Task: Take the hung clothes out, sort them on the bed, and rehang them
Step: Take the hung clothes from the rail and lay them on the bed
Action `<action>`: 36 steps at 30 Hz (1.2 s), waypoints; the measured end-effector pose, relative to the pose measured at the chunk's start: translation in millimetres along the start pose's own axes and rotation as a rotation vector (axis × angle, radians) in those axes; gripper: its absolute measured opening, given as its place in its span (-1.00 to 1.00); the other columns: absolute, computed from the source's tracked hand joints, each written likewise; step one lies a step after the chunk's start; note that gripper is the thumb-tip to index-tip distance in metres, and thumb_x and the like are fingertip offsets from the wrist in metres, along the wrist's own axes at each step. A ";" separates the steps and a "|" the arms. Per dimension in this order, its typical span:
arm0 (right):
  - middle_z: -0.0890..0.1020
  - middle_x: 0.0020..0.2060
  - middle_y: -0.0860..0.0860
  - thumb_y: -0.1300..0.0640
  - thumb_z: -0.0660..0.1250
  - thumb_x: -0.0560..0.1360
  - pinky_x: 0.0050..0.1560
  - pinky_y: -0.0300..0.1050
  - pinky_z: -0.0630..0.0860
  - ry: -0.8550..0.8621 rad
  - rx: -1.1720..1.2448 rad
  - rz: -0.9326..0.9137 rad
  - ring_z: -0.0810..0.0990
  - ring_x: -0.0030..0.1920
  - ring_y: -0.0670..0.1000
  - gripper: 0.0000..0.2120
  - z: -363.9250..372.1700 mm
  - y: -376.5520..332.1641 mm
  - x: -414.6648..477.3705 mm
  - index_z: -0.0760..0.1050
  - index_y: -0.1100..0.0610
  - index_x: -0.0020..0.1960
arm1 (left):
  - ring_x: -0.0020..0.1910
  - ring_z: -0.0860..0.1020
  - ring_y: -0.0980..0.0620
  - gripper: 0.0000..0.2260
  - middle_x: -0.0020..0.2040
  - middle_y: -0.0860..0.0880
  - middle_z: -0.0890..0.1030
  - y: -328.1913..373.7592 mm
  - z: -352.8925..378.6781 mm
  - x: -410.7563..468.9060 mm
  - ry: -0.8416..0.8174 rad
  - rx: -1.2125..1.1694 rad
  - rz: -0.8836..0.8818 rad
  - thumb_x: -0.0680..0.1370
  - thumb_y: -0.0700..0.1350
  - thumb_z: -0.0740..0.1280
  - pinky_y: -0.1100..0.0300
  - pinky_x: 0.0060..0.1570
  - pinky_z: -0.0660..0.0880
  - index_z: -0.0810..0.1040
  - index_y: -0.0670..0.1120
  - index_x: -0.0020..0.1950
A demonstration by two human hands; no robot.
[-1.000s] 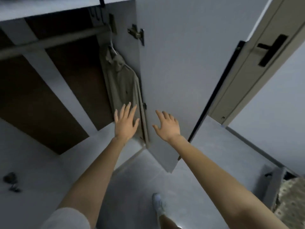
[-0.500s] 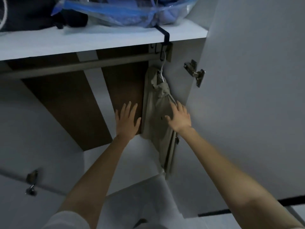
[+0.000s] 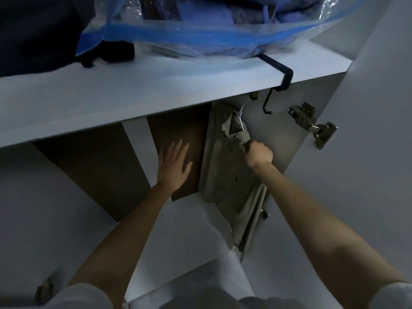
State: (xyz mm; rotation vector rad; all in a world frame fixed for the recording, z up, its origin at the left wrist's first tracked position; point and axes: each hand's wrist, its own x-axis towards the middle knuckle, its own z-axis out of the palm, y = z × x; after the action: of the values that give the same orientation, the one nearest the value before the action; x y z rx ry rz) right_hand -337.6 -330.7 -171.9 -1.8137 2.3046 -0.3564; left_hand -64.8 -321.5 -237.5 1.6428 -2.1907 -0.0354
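White wardrobe shelf (image 3: 156, 92) is spanning the top, carrying a clear blue-edged plastic storage bag (image 3: 200, 34). Khaki button-up shirt (image 3: 223, 172) is hanging under it by the right wall on a thin white hanger (image 3: 240, 118). Right hand (image 3: 259, 153) is fist-gripping the shirt's shoulder. Left hand (image 3: 174, 162) is reaching just left, fingers straight and spread, holding nothing.

Blue-edged plastic bag (image 3: 200, 34) on white shelf (image 3: 111, 103), black hook (image 3: 284, 74), metal hinge (image 3: 312, 123)

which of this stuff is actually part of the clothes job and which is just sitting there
Part of the job:
shirt
hanger it hangs on
right hand, gripping the shirt
left hand, open, left of the shirt

Just sitting there:
storage bag on the shelf
black hook
door hinge
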 end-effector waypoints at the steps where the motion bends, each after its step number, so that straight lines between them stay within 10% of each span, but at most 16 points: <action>1: 0.61 0.10 0.21 -0.04 0.17 0.64 -0.03 0.00 0.44 0.001 -0.007 0.013 0.58 0.09 0.26 -0.67 1.3 -3.8 4.0 0.52 0.21 0.13 | 0.59 0.08 -0.09 -0.49 0.60 -0.09 0.17 -5.2 -0.1 6.2 0.007 -0.008 0.010 0.66 0.06 0.19 -0.16 0.51 -0.08 0.18 -0.02 0.59; 8: 0.61 0.03 0.21 0.31 0.12 0.57 -0.07 0.02 0.43 0.064 -0.066 0.086 0.58 0.05 0.27 -0.78 6.8 -20.6 11.2 0.53 0.25 0.05 | 0.56 0.17 -0.11 -0.47 0.57 -0.08 0.25 -28.2 6.9 38.0 -0.005 -0.060 0.060 0.62 0.11 0.09 -0.18 0.50 -0.04 0.21 -0.02 0.58; 14: 0.62 -0.06 0.25 0.01 0.12 0.66 -0.17 -0.03 0.36 0.194 0.109 0.092 0.58 -0.05 0.29 -0.64 3.0 -17.6 3.4 0.55 0.27 -0.02 | 0.54 0.21 -0.08 -0.48 0.55 -0.07 0.30 -36.6 12.9 51.9 -0.002 -0.075 0.116 0.62 0.11 0.10 -0.14 0.49 -0.04 0.22 -0.01 0.58; 36: 0.63 -0.20 0.12 -0.06 0.14 0.65 -0.20 -0.03 0.43 0.224 0.036 0.009 0.59 -0.19 0.16 -0.69 -24.3 3.7 -94.8 0.48 0.10 -0.13 | 0.55 0.19 -0.16 -0.44 0.56 -0.16 0.24 33.3 17.4 88.3 0.112 -0.215 0.303 0.64 0.06 0.18 -0.20 0.49 0.09 0.16 -0.11 0.59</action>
State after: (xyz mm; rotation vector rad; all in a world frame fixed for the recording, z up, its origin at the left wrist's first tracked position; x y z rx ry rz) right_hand -325.8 -235.9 -150.0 -1.8291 2.4320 -0.6254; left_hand -121.2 -396.8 -218.6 1.1604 -2.2380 -0.0890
